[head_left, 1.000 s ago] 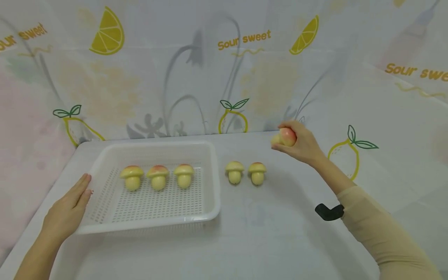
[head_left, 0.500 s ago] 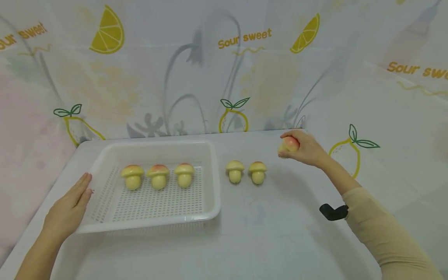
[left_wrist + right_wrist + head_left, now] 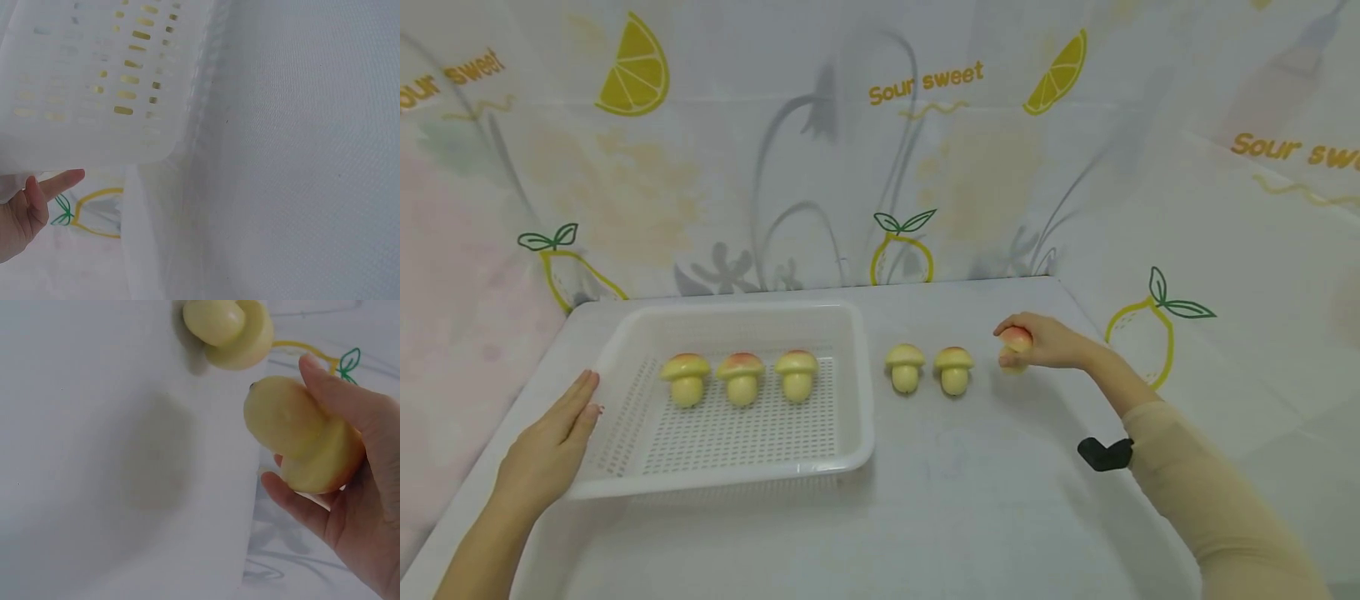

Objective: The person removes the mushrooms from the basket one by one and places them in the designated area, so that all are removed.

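1. Mushroom (image 3: 1017, 337): right of centre in the head view, over the surface (image 3: 940, 517); the right grip (image 3: 1051, 340) pinches it, thumb opposite fingers.
2. Left grip (image 3: 546, 446): fingers straight, against the basket (image 3: 737, 478).
3. Probably light, stiff, smooth enough to slip; best held around the cap.
4. Long axis near vertical in the head view, stem downward; in the right wrist view, stem toward upper left.

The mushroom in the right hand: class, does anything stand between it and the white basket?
Yes: in the head view, two mushrooms rest side by side on the table between the held mushroom and the basket, and beyond them stands the basket's rim.
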The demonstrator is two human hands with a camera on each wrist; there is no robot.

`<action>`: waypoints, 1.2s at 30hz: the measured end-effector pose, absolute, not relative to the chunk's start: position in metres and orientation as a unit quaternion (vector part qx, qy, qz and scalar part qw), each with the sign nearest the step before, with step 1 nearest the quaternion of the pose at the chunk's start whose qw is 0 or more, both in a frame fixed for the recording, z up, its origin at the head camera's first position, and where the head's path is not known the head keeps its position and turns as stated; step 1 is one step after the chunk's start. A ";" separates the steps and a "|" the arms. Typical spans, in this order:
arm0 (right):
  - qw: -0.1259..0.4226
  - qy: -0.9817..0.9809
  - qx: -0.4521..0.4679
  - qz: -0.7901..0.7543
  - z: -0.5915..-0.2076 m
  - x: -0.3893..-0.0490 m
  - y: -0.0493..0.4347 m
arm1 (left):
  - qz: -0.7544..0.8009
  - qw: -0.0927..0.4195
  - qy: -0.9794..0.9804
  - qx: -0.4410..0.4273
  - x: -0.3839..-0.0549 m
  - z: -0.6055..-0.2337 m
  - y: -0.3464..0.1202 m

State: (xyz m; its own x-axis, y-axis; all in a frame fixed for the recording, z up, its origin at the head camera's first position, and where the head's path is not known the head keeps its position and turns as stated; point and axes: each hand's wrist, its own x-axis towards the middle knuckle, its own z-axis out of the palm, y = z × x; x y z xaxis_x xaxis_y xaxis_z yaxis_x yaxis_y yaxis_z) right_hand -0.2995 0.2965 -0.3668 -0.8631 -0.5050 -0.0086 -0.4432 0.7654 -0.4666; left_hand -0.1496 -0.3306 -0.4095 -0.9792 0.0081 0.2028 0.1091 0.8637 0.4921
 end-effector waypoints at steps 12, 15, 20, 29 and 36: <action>0.140 0.931 -0.259 -0.216 -0.391 -0.309 0.288 | -0.260 0.098 -0.960 -0.037 -0.149 -0.411 -0.331; 0.151 0.927 -0.266 -0.215 -0.395 -0.311 0.286 | -0.260 0.099 -0.960 -0.038 -0.150 -0.411 -0.331; 0.151 0.926 -0.280 -0.205 -0.402 -0.313 0.285 | -0.257 0.100 -0.960 -0.036 -0.150 -0.411 -0.331; 0.156 0.933 -0.263 -0.192 -0.406 -0.312 0.285 | -0.260 0.092 -0.960 -0.035 -0.151 -0.409 -0.331; 0.159 0.933 -0.256 -0.196 -0.406 -0.311 0.285 | -0.267 0.085 -0.959 -0.035 -0.150 -0.409 -0.331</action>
